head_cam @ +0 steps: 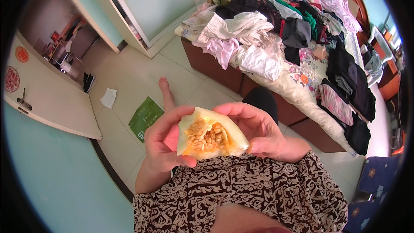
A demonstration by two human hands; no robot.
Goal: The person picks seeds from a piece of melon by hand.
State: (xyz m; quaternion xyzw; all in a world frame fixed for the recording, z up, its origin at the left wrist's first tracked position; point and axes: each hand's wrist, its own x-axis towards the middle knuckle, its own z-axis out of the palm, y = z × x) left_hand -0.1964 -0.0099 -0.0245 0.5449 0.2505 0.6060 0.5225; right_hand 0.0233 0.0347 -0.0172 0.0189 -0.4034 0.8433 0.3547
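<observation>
A chunk of pale melon (212, 133) is held up in front of my chest, its hollow facing the camera with orange pulp and several cream seeds inside. On its left edge my left hand (165, 139) grips it between fingers and thumb. My right hand (263, 131) holds the upper right edge, its thumb at the melon's right corner. Below both hands is the brown and beige patterned top (239, 184) that I wear.
Heaped clothes (249, 26) cover much of a bed (304, 103) at the upper right. A green printed bag (145, 116) and a white sheet (108, 98) lie on the tiled floor. An opened door (51, 94) stands at left, with dark shoes (88, 82) beside it.
</observation>
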